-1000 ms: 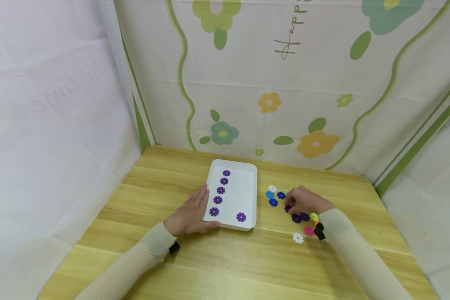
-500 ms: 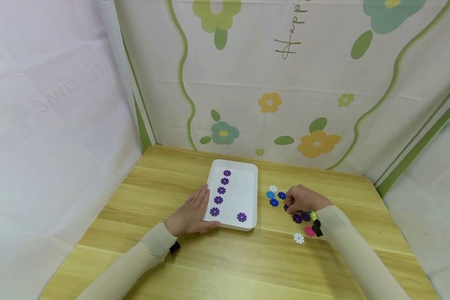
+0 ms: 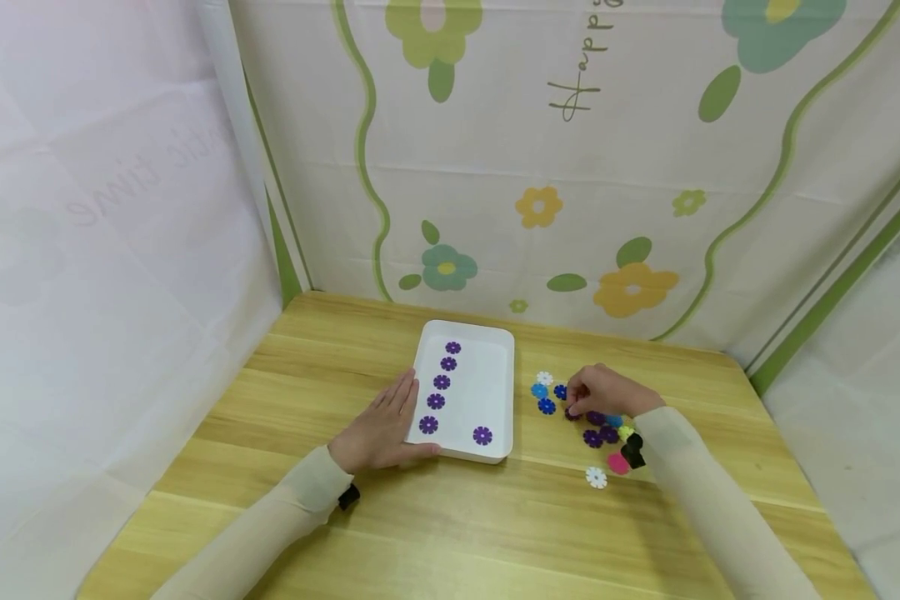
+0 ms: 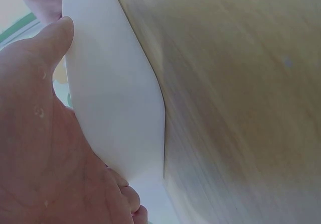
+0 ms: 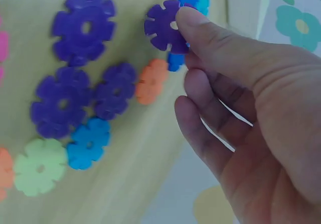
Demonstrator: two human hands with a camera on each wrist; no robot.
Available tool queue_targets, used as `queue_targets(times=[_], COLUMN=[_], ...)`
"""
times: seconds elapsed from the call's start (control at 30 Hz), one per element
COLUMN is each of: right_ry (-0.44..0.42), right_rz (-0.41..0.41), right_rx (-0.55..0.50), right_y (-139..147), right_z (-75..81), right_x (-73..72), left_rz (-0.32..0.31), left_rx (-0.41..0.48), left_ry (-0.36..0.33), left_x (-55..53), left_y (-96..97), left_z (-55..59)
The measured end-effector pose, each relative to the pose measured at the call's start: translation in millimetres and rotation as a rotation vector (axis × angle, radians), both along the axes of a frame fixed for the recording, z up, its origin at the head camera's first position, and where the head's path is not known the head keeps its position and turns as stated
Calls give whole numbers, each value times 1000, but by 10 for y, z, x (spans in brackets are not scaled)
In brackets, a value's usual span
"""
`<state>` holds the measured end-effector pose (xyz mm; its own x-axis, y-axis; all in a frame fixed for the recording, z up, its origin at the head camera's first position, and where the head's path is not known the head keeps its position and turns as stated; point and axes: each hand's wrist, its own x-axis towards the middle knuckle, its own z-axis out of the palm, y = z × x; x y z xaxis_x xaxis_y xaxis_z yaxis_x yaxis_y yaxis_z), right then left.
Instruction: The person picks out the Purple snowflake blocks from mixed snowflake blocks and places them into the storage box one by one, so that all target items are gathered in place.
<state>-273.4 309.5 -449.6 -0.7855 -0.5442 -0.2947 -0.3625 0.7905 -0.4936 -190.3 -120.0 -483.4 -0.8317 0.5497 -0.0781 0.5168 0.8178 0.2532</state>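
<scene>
My left hand point(image 3: 378, 427) lies along the left front corner of a white tray point(image 3: 508, 392), fingers straight against its side and thumb at the front rim. In the left wrist view the palm sits beside the tray's white wall point(image 4: 115, 83). Inside the tray, several purple snowflake discs point(image 3: 442, 382) form a column at the left, and one more purple disc point(image 3: 482, 435) lies at the front right. Right of the tray, my right hand point(image 3: 607, 392) pinches a purple snowflake disc point(image 5: 163, 25) between thumb and forefinger, above the loose discs.
Under my right hand lie more purple discs point(image 5: 60, 103), an orange disc point(image 5: 151, 81), a blue disc point(image 5: 89, 143) and a pale green disc point(image 5: 40, 166). A white disc point(image 3: 596, 477) and a pink disc point(image 3: 618, 463) lie nearer. A printed cloth point(image 3: 480, 167) hangs behind the table.
My right hand has risen slightly from the pile with the purple disc pinched, uncovering discs beneath it. The left hand and tray stay put.
</scene>
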Motion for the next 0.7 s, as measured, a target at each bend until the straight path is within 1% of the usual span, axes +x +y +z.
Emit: queue_targets(times=[0.1, 0.2, 0.33, 0.4, 0.57, 0.7], right_ry=[21, 60, 79, 73, 103, 125], right_rz=[28, 70, 112, 112, 141, 186], right_rx=[19, 34, 18, 21, 58, 63], right_y=[-23, -74, -219, -322, -611, -844], right_z=[101, 228, 397, 456, 522, 518], right_x=[-27, -62, -118, -148, -225, -268], left_rz=[-4, -9, -8, -7, -6, -7], left_rx=[7, 16, 20, 18, 13, 16], left_ry=[19, 29, 18, 12, 5, 7], left_x=[-5, -9, -13, -14, -7, -6], left_y=[-8, -10, -9, -8, -5, -4], left_z=[-24, -34, -17, -11, 3, -3])
